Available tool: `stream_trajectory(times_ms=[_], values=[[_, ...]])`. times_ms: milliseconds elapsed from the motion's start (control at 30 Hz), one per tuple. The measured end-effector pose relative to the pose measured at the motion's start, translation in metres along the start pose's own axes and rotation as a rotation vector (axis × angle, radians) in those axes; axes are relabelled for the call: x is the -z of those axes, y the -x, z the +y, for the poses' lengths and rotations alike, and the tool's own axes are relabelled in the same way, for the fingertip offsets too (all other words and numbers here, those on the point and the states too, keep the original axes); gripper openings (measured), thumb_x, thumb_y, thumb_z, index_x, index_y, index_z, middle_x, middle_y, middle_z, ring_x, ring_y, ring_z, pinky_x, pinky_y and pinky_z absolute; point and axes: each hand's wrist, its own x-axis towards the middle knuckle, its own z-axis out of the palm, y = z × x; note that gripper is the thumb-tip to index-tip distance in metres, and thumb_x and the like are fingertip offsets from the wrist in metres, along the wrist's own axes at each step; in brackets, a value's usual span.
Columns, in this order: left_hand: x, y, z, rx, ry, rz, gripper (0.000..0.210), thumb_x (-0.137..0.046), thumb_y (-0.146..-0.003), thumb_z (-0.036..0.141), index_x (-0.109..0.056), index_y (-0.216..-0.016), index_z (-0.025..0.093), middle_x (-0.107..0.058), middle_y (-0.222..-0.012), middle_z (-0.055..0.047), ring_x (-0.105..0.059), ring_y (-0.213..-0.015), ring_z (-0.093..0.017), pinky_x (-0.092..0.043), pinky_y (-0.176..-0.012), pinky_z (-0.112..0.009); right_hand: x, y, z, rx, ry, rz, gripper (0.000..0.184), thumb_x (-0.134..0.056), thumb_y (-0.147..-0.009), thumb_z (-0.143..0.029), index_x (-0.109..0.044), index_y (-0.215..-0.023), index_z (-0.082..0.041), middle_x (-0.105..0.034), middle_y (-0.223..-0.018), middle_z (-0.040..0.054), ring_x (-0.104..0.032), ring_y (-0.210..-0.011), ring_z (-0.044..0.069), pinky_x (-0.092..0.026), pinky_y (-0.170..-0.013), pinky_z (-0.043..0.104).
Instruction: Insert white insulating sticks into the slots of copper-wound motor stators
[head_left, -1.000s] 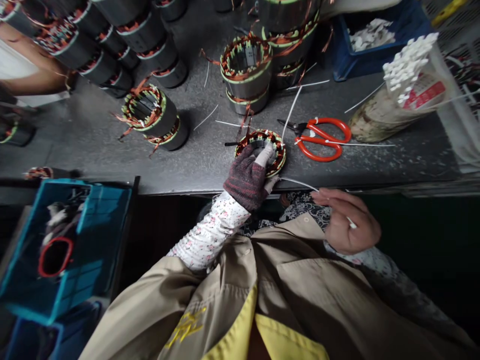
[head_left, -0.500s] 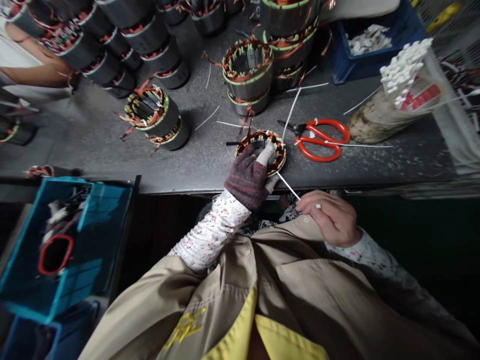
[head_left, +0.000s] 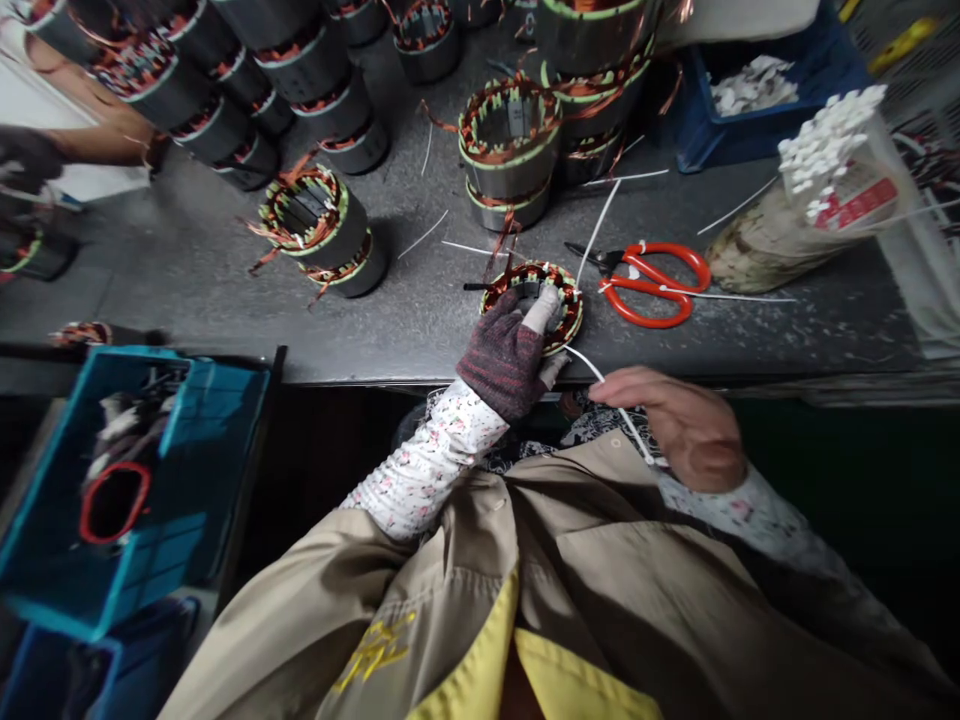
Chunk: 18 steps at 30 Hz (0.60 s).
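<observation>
My left hand (head_left: 510, 350), in a dark knitted glove with wrapped fingertips, grips a motor stator (head_left: 576, 310) with copper windings near the bench's front edge. Its fingers reach into the ring's opening. A white cable tie (head_left: 631, 428) runs from the stator's near side to my bare right hand (head_left: 679, 425), which is closed on it at the fingertips. The tie's far part hangs bent below those fingers, near the palm. Another white strip (head_left: 600, 230) sticks up from the stator's right side. Just right of it lie red-handled scissors (head_left: 679, 285).
Single stators (head_left: 330, 225) and stacks of stators (head_left: 600, 60) stand on the bench (head_left: 420, 340). A bundle of white cable ties (head_left: 832, 150) leans at the right, near a blue bin (head_left: 697, 140). Teal crates (head_left: 225, 440) sit lower left. Another person's arm (head_left: 112, 140) shows at upper left.
My right hand has moved slightly right and its fingers have straightened. The cable tie, earlier taut and straight, now bends and droops below the fingers. My left hand keeps its hold on the stator.
</observation>
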Motion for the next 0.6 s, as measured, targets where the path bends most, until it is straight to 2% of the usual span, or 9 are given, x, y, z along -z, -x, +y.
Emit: stream_trajectory(times_ms=[67, 167, 200, 267, 333, 367, 433, 500, 600], values=[[0.0, 0.002, 0.0, 0.019, 0.03, -0.024, 0.075, -0.062, -0.099, 0.032, -0.025, -0.16, 0.008, -0.069, -0.135, -0.02, -0.069, -0.125, -0.028, -0.048, -0.121, -0.052, 0.003, 0.005, -0.003, -0.108, 0.004, -0.016, 0.041, -0.064, -0.095, -0.065, -0.081, -0.094, -0.028, -0.08, -0.093, 0.0078, -0.076, -0.089, 0.026, -0.064, -0.082, 0.041], [-0.001, 0.003, 0.001, 0.048, 0.038, -0.04, 0.081, -0.065, -0.098, 0.031, -0.021, -0.162, 0.008, -0.068, -0.136, -0.021, -0.066, -0.129, -0.03, -0.044, -0.124, -0.053, -0.003, 0.01, -0.001, -0.38, 0.073, 0.105, 0.015, -0.079, -0.088, -0.039, -0.077, -0.083, -0.025, -0.078, -0.09, 0.0049, -0.074, -0.079, 0.019, -0.062, -0.074, 0.031], [-0.001, 0.003, 0.001, 0.048, 0.031, -0.033, 0.082, -0.066, -0.098, 0.032, -0.021, -0.162, 0.008, -0.068, -0.135, -0.021, -0.067, -0.129, -0.03, -0.044, -0.123, -0.053, -0.006, 0.01, 0.001, -0.454, 0.05, 0.157, 0.014, -0.082, -0.082, -0.036, -0.076, -0.085, -0.024, -0.078, -0.097, 0.0053, -0.072, -0.075, 0.017, -0.061, -0.07, 0.029], [0.0, 0.003, 0.002, 0.037, 0.011, -0.011, 0.082, -0.067, -0.097, 0.032, -0.023, -0.162, 0.008, -0.07, -0.132, -0.02, -0.069, -0.125, -0.03, -0.046, -0.121, -0.052, -0.01, 0.007, 0.005, -0.592, -0.043, 0.207, 0.031, -0.085, -0.072, -0.034, -0.076, -0.099, -0.023, -0.075, -0.117, 0.0078, -0.069, -0.071, 0.013, -0.06, -0.064, 0.028], [0.0, 0.002, 0.003, 0.022, -0.009, 0.016, 0.08, -0.067, -0.096, 0.031, -0.026, -0.16, 0.007, -0.071, -0.13, -0.02, -0.071, -0.12, -0.029, -0.049, -0.119, -0.05, -0.012, 0.0, 0.008, -0.723, -0.132, 0.181, 0.05, -0.086, -0.065, -0.034, -0.073, -0.112, -0.023, -0.073, -0.124, 0.0098, -0.065, -0.067, 0.011, -0.057, -0.058, 0.028], [0.001, 0.001, 0.003, 0.016, -0.017, 0.027, 0.08, -0.067, -0.095, 0.03, -0.027, -0.16, 0.007, -0.071, -0.129, -0.02, -0.071, -0.118, -0.029, -0.05, -0.119, -0.05, -0.013, -0.005, 0.008, -0.786, -0.167, 0.151, 0.055, -0.085, -0.063, -0.035, -0.071, -0.114, -0.022, -0.074, -0.118, 0.0098, -0.063, -0.065, 0.011, -0.055, -0.056, 0.028], [0.001, 0.001, 0.003, 0.009, -0.027, 0.041, 0.079, -0.066, -0.095, 0.029, -0.027, -0.16, 0.007, -0.072, -0.128, -0.02, -0.072, -0.117, -0.029, -0.052, -0.117, -0.051, -0.015, -0.017, 0.007, -0.888, -0.207, 0.086, 0.056, -0.085, -0.059, -0.042, -0.071, -0.108, -0.018, -0.075, -0.093, 0.0065, -0.058, -0.058, 0.011, -0.049, -0.05, 0.026], [0.001, 0.001, 0.003, 0.005, -0.026, 0.049, 0.079, -0.063, -0.095, 0.028, -0.025, -0.161, 0.009, -0.071, -0.129, -0.019, -0.071, -0.12, -0.03, -0.053, -0.116, -0.051, -0.019, -0.028, 0.005, -0.944, -0.197, 0.041, 0.049, -0.082, -0.058, -0.051, -0.07, -0.091, -0.017, -0.067, -0.07, 0.0011, -0.052, -0.05, 0.009, -0.041, -0.045, 0.023], [0.001, 0.002, 0.002, 0.007, -0.007, 0.031, 0.079, -0.061, -0.095, 0.028, -0.023, -0.162, 0.009, -0.071, -0.13, -0.02, -0.069, -0.125, -0.031, -0.052, -0.117, -0.053, -0.026, -0.042, 0.005, -0.942, -0.121, 0.049, 0.044, -0.076, -0.06, -0.059, -0.061, -0.068, -0.019, -0.055, -0.054, -0.0028, -0.044, -0.044, 0.007, -0.032, -0.042, 0.021]])
